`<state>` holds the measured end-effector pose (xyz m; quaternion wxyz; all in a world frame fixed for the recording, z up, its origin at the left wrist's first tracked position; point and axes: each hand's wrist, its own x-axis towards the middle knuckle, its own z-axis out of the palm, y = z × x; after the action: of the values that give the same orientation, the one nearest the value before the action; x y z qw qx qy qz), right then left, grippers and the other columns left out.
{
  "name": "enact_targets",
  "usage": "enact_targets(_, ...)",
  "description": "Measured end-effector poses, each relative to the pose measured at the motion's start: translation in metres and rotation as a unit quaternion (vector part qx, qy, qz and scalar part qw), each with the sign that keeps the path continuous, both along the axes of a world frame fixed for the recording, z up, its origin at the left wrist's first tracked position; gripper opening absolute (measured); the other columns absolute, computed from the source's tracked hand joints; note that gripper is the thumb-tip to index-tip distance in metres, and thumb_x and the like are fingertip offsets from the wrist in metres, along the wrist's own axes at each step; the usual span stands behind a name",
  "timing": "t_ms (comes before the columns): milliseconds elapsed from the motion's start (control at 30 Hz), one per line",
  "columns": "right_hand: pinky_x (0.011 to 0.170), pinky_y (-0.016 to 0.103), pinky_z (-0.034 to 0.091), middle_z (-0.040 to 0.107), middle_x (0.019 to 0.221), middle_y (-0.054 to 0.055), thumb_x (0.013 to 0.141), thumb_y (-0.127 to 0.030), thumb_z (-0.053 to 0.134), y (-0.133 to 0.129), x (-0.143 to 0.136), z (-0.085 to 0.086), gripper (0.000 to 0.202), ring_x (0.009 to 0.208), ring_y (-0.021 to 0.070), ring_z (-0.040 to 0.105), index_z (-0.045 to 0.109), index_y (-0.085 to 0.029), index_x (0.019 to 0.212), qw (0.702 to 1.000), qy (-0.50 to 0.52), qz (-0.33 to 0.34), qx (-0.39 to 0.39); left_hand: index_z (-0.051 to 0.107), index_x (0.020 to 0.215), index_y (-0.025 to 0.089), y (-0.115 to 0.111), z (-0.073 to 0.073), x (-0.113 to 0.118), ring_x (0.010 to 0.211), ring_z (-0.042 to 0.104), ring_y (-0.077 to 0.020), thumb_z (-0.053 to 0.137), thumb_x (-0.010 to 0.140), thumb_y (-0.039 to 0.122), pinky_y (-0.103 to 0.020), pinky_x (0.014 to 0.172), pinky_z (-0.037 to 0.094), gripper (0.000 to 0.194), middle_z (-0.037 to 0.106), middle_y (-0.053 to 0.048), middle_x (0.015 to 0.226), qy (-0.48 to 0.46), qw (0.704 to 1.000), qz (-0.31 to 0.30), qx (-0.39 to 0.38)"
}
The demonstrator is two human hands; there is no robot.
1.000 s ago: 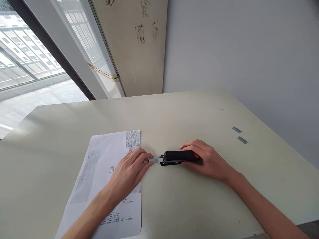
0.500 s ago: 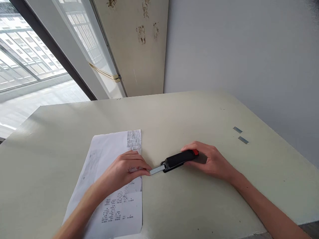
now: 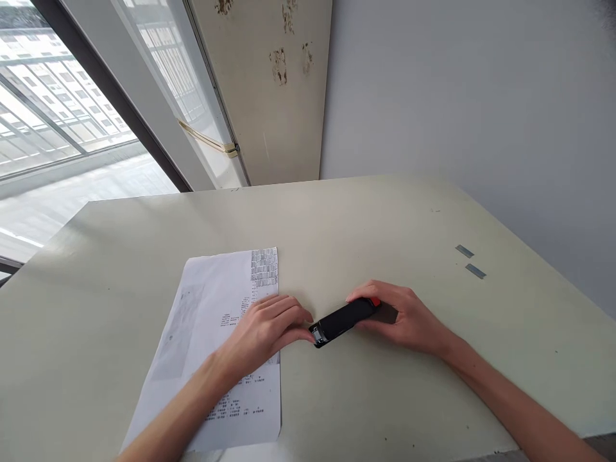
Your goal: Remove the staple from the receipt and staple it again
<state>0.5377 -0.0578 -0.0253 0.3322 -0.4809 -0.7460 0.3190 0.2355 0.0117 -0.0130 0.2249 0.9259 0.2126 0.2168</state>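
Note:
A black stapler (image 3: 339, 322) with a red tip lies slanted just above or on the table, right of the paper. My right hand (image 3: 402, 314) is closed round its red-tipped end, thumb below and fingers above. My left hand (image 3: 276, 324) is closed, with thumb and fingers at the stapler's other end, where a bit of silver metal shows. The left forearm crosses a printed sheet of paper (image 3: 226, 269), hiding part of its text.
The pale table (image 3: 366, 398) carries two short grey tape strips (image 3: 475, 271) on the right. Behind it stand a grey wall (image 3: 457, 96), a worn beige panel (image 3: 289, 128) and a glass window (image 3: 52, 109) on the left.
The silver metal strip that stuck out of the stapler has slid back into it. My left hand has moved right, up to the stapler's end. My right hand keeps its hold.

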Motion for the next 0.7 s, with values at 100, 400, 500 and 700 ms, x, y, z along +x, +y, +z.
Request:
enact_targets(100, 0.074, 0.029, 0.055, 0.075, 0.108, 0.003, 0.097, -0.034, 0.073, -0.0014, -0.0033, 0.0000, 0.021, 0.086, 0.0177, 0.067, 0.067, -0.030, 0.116, 1.000, 0.010, 0.009, -0.016, 0.067, 0.096, 0.021, -0.0007, -0.0005, 0.0032, 0.069, 0.060, -0.0142, 0.059, 0.107, 0.042, -0.029, 0.068, 0.046, 0.025, 0.070, 0.000, 0.085, 0.008, 1.000, 0.022, 0.008)
enact_targets(400, 0.072, 0.029, 0.056, 0.077, 0.109, 0.005, 0.098, -0.033, 0.071, -0.0032, -0.0068, -0.0006, 0.020, 0.089, 0.0192, 0.071, 0.068, -0.029, 0.117, 0.999, 0.018, 0.011, -0.027, 0.062, 0.102, 0.021, 0.0003, -0.0039, 0.0041, 0.068, 0.057, -0.0137, 0.054, 0.109, 0.048, -0.028, 0.066, 0.047, 0.029, 0.063, 0.001, 0.079, 0.021, 0.999, 0.041, -0.006)
enact_targets(500, 0.073, 0.029, 0.056, 0.077, 0.110, 0.004, 0.098, -0.032, 0.071, -0.0032, -0.0072, -0.0014, 0.021, 0.091, 0.0192, 0.071, 0.068, -0.029, 0.118, 0.999, 0.015, 0.013, -0.024, 0.060, 0.101, 0.020, -0.0005, -0.0032, 0.0051, 0.068, 0.057, -0.0139, 0.050, 0.110, 0.050, -0.028, 0.066, 0.046, 0.032, 0.062, 0.001, 0.079, 0.024, 0.998, 0.047, -0.015)
enact_targets(700, 0.072, 0.028, 0.055, 0.076, 0.110, 0.004, 0.097, -0.031, 0.072, -0.0038, -0.0091, 0.0008, 0.021, 0.089, 0.0184, 0.070, 0.069, -0.029, 0.118, 1.000, 0.014, 0.009, -0.022, 0.061, 0.101, 0.020, 0.0012, -0.0056, 0.0060, 0.068, 0.056, -0.0139, 0.049, 0.110, 0.050, -0.028, 0.066, 0.046, 0.034, 0.061, 0.001, 0.078, 0.024, 0.999, 0.041, -0.013)
